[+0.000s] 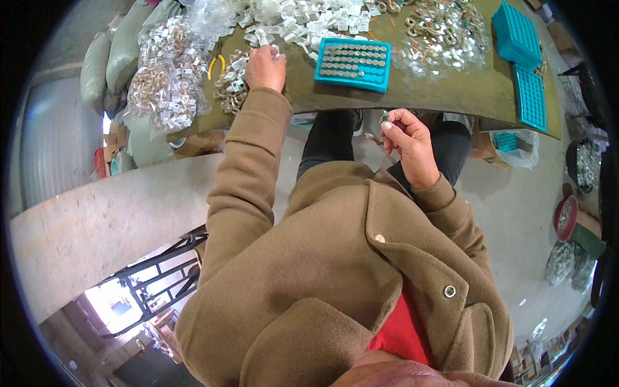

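On the green table (451,90), the left hand (265,66) reaches out to the heap of small clear packets (303,22). Its fingers are curled, and the tips press on one packet at the edge of the heap. I cannot tell if it has pinched the packet. The right hand (409,145) is held up near the lap, below the table edge. Its thumb and first finger are pinched together on a tiny dark piece (385,117), and the other fingers curl loosely.

There are three blue-green trays on the table. The nearest tray (354,63) lies just right of the left hand and holds rows of small round metal pieces, too many to count. The second tray (516,35) and third tray (530,97) are far to the right. One pair of yellow pliers (216,64) lies left of the left hand. Metal rings (158,84) sit in clear bags at the left end. A red bowl (566,218) on the floor holds shiny bits.
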